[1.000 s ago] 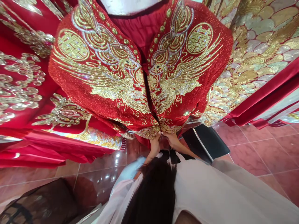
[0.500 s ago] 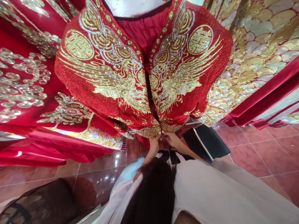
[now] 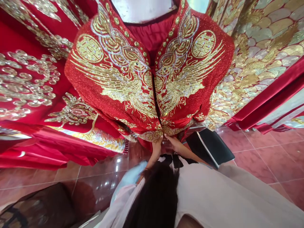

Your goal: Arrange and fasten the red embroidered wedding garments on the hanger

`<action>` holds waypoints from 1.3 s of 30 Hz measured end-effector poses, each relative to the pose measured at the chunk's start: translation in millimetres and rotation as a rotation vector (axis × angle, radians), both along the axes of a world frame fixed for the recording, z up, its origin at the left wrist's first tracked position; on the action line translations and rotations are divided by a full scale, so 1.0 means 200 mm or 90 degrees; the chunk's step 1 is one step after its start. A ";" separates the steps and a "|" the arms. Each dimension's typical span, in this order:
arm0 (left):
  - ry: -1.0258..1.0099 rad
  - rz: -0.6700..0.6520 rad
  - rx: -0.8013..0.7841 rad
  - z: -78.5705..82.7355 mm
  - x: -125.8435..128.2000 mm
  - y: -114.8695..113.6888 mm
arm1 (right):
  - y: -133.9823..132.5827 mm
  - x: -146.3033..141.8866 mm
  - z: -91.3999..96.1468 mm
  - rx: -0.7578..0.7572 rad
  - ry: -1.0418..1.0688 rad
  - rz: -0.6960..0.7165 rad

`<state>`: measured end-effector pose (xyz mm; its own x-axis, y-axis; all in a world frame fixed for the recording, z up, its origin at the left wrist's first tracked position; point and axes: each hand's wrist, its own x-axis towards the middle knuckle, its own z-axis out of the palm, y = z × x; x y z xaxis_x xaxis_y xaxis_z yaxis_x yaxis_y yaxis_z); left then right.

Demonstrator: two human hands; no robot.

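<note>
1. Pinching is being done by the left hand (image 3: pixel 156 146) and right hand (image 3: pixel 174 143), thumbs nearly meeting, and the lower front of the red jacket (image 3: pixel 142 85) seems to be gripped by both; the remaining fingers are mostly hidden
2. The jacket itself is spread right above the hands, touching them at its bottom edge
3. Compared with a second ago, the front slit above the thumbs looks slightly narrower, tho some of that could be blamed on the shifted view
4. Same spot is still being held, so the work seems centred there
5. The black case (image 3: pixel 219 147) is left untouched, beyond the right hand
</note>
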<state>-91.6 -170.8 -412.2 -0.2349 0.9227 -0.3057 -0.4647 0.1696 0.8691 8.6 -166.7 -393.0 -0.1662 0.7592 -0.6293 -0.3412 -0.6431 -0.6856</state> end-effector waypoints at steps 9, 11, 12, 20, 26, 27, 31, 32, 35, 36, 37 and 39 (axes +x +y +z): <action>0.083 -0.009 0.018 0.01 -0.02 0.01 | 0.08 0.00 0.12 0.054 -0.105 0.011; 0.094 -0.026 0.011 0.01 -0.03 0.01 | 0.12 -0.02 0.12 0.053 -0.106 -0.002; 0.100 -0.031 0.007 0.01 -0.03 0.01 | 0.12 -0.02 0.12 0.050 -0.103 -0.004; 0.134 -0.031 -0.002 -0.01 -0.05 0.00 | 0.09 -0.01 0.10 0.002 -0.062 0.038; 0.156 -0.047 0.017 -0.02 -0.06 -0.01 | 0.10 0.02 0.10 -0.028 -0.068 0.075; 0.160 -0.047 0.020 -0.02 -0.06 -0.01 | 0.10 0.02 0.10 -0.029 -0.063 0.076; 0.173 -0.049 0.029 -0.04 -0.07 -0.01 | 0.10 0.02 0.09 -0.025 -0.026 0.083; 0.176 -0.051 0.031 -0.04 -0.07 -0.01 | 0.09 0.02 0.09 -0.022 -0.015 0.085; 0.188 -0.060 0.034 -0.05 -0.08 -0.02 | 0.08 0.03 0.09 -0.010 0.016 0.087; 0.192 -0.061 0.034 -0.05 -0.08 -0.02 | 0.08 0.03 0.08 -0.006 0.025 0.086; 0.197 -0.062 0.034 -0.05 -0.08 -0.02 | 0.08 0.03 0.09 -0.003 0.033 0.086; 0.205 -0.062 0.032 -0.06 -0.08 -0.02 | 0.07 0.04 0.09 0.002 0.043 0.086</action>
<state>-107.2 -174.7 -423.9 -0.2216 0.9576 -0.1838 -0.1491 0.1530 0.9769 16.2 -152.5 -375.3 -0.3090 0.7290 -0.6108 -0.2979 -0.6841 -0.6658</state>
